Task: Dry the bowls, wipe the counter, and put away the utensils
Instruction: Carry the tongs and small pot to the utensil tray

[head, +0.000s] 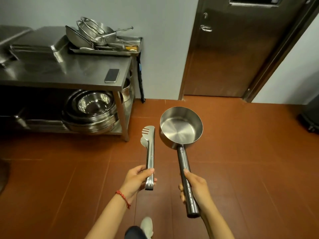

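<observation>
While you stand on the red tile floor [241, 169], your left hand [136, 180] is clamped around closed steel tongs [149, 152] and your right hand [195, 188] grips a ladle [181, 125] by its dark handle, both held near the steel table [69, 73] stacked with bowls [93, 109].

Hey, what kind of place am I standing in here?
Likely a commercial kitchen: a stainless steel worktable, stacked steel mixing bowls on its lower shelf, and lidded metal food pans on top.
</observation>
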Demonstrator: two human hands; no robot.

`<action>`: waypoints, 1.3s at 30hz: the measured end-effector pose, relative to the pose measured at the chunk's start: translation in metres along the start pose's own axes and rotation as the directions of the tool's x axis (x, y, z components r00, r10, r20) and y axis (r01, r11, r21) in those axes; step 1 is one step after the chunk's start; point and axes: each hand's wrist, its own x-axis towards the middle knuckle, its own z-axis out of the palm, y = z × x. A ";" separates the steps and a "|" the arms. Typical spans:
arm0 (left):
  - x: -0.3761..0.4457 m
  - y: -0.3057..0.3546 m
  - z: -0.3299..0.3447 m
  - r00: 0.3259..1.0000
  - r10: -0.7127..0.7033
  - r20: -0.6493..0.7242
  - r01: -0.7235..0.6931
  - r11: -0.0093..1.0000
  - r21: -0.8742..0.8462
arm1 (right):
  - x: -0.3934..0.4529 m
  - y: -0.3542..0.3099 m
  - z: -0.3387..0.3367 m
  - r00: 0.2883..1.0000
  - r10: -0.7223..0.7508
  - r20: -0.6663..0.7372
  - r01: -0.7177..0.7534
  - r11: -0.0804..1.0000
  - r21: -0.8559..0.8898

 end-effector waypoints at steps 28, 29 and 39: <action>0.485 0.343 0.060 0.947 0.145 -0.286 -0.195 0.969 -0.153 | 0.531 -0.339 0.064 0.972 -0.025 0.233 0.064 0.985 -0.162; 0.503 0.355 0.058 0.944 0.145 -0.295 -0.199 0.966 -0.164 | 0.552 -0.349 0.070 0.968 -0.024 0.249 0.068 0.983 -0.171; 0.679 0.476 0.003 0.889 0.186 -0.418 -0.282 0.943 -0.180 | 0.757 -0.445 0.169 0.926 0.037 0.375 0.073 0.959 -0.274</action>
